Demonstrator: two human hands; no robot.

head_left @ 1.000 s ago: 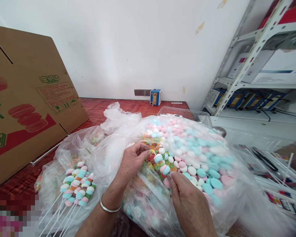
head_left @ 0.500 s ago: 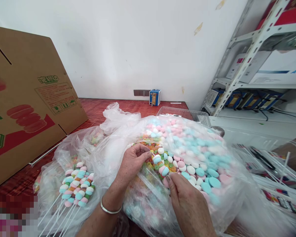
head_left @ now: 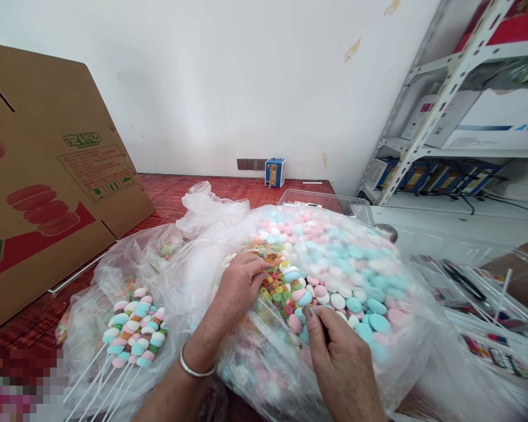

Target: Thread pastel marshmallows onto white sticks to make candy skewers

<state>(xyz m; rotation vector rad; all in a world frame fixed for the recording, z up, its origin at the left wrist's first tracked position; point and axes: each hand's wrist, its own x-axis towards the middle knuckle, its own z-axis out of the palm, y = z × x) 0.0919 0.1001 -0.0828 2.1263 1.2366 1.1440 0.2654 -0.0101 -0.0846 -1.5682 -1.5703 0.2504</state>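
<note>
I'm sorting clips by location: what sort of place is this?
Probably a workroom or packing room, judging by the metal shelving, the large cardboard box and the many loose candies in a plastic bag.

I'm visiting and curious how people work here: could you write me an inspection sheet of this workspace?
Surface: glossy red wood-grain table, partly covered by translucent plastic bags.
Things in use: pastel candy skewer; small multicoloured ring candies; similar white-stick skewers lying left.
Clutter: large brown printed cardboard box.
Hands: right hand appears closed on the skewer's lower end; left hand beside its upper end, grip unclear.
Cables: dark cables on white metal shelving.
Surroundings: white wall, blue-and-white boxy device.
</note>
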